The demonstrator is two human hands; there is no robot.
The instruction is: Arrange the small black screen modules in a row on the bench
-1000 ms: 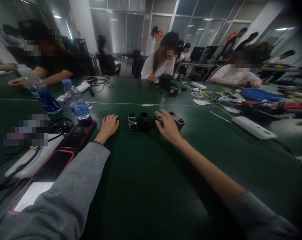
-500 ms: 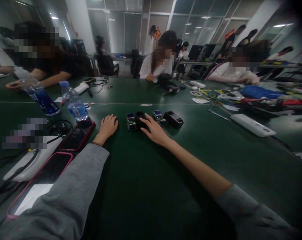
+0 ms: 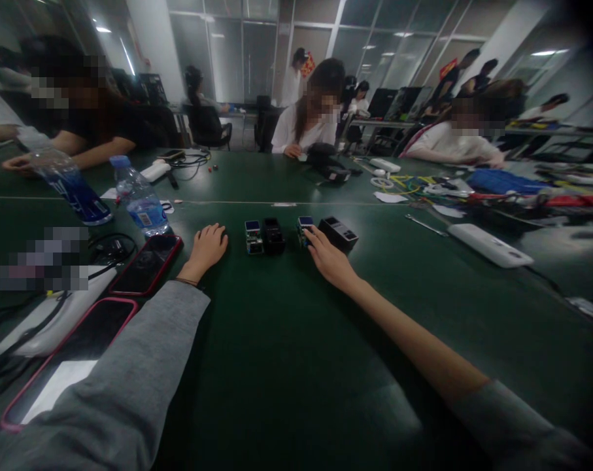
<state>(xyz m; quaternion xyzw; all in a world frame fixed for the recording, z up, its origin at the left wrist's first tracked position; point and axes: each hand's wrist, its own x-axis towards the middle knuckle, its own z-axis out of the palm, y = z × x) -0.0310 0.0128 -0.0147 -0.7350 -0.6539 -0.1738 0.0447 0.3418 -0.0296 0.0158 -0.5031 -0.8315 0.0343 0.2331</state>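
Note:
My left hand (image 3: 208, 250) lies palm down on the green table, its fingers stretched out and holding nothing. To its right stand a small circuit board with a little screen (image 3: 254, 237) and, close beside it, an open black plastic case (image 3: 273, 237). My right hand (image 3: 331, 260) reaches over a second circuit board with a screen (image 3: 304, 222). Its outstretched fingertips cover that board's lower right part; whether they touch it I cannot tell. Just beyond these fingers, on the right, a black case with a grey face (image 3: 341, 231) rests at an angle.
Left of me are two phones, a red-edged one (image 3: 146, 265) and a pink-edged one (image 3: 87, 340), and two bottles, one with a blue cap (image 3: 144, 203). A wrench (image 3: 426, 226), a white power strip (image 3: 490, 245) and tangled cables (image 3: 423, 186) lie right. Several people sit opposite.
My right hand has moved right, from the black case near the left board to the right-hand board. The left hand stays in place. The view has shifted slightly.

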